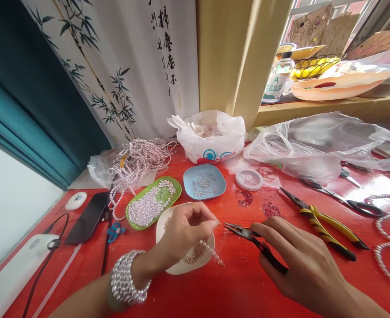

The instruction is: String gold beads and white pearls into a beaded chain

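Observation:
My left hand, with a pearl bracelet at the wrist, is pinched above a white dish of small beads. A short beaded strand hangs below its fingers; what the fingertips pinch is too small to make out. My right hand holds black-handled pliers, their slim jaws pointing left toward the left fingertips, a small gap apart. Behind the white dish are a green dish of pearl beads and a blue dish with small metal pieces.
Pearl strands lie at the back left beside a white plastic bag. On the right are yellow-black pliers, scissors and pearl loops. A phone and a power strip lie left.

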The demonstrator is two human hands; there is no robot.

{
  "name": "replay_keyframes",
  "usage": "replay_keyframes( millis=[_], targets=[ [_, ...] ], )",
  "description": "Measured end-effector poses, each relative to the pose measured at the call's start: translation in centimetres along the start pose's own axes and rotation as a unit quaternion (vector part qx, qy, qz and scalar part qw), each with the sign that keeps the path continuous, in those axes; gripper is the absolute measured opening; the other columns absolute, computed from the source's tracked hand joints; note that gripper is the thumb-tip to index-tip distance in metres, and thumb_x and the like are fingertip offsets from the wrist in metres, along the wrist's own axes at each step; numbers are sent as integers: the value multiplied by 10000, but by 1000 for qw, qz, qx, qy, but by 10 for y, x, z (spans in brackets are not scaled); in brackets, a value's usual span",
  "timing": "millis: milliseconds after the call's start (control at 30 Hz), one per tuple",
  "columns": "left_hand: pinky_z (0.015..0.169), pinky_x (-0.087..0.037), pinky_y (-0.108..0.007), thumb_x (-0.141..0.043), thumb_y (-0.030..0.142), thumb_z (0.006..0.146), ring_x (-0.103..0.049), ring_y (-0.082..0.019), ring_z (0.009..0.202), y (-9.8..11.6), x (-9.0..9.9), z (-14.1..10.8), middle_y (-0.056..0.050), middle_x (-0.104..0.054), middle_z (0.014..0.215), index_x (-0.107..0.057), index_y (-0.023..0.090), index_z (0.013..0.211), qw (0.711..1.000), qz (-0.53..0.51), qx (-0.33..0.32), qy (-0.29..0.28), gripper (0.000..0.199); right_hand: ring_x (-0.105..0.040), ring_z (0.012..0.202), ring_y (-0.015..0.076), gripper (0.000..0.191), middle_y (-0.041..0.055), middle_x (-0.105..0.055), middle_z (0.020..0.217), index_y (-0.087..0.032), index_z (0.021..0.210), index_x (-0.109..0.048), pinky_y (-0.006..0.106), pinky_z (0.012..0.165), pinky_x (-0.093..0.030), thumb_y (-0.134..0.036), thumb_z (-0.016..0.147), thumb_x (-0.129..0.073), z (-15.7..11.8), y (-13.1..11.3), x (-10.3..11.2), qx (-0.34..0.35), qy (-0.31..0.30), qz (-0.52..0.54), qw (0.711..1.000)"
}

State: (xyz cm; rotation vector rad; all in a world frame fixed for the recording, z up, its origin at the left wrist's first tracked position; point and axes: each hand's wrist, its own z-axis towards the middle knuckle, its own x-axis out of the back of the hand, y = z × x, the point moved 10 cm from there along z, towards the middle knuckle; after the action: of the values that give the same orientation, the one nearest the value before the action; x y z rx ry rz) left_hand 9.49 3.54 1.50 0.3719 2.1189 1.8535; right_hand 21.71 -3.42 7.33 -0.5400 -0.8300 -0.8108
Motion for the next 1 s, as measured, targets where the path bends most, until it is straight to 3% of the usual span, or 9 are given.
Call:
replay_keyframes(
  millis=[300, 1000],
  targets=[
    [521, -386, -226, -584, 236, 699, -464, -98, 551, 11, 9, -7, -5, -519, 604, -570, 143, 631, 991, 92, -77, 66, 116, -531, 536, 160, 205, 59, -587, 684, -148, 888, -583, 256, 445, -381, -103, 783, -413, 2, -7, 3, -6, 6, -38, 999],
    [449, -321, -182, -546, 112, 727, -389, -57, 483, 38, 2, -20, 38, -463, 526, -555, 149, 623, 930, 254, -246, 97, 111, -530, 512, 174, 215, 49, -589, 690, -173, 915, -542, 259, 425, -379, -104, 763, -406, 0, -11, 2, -12, 1, -56, 998]
  ],
)
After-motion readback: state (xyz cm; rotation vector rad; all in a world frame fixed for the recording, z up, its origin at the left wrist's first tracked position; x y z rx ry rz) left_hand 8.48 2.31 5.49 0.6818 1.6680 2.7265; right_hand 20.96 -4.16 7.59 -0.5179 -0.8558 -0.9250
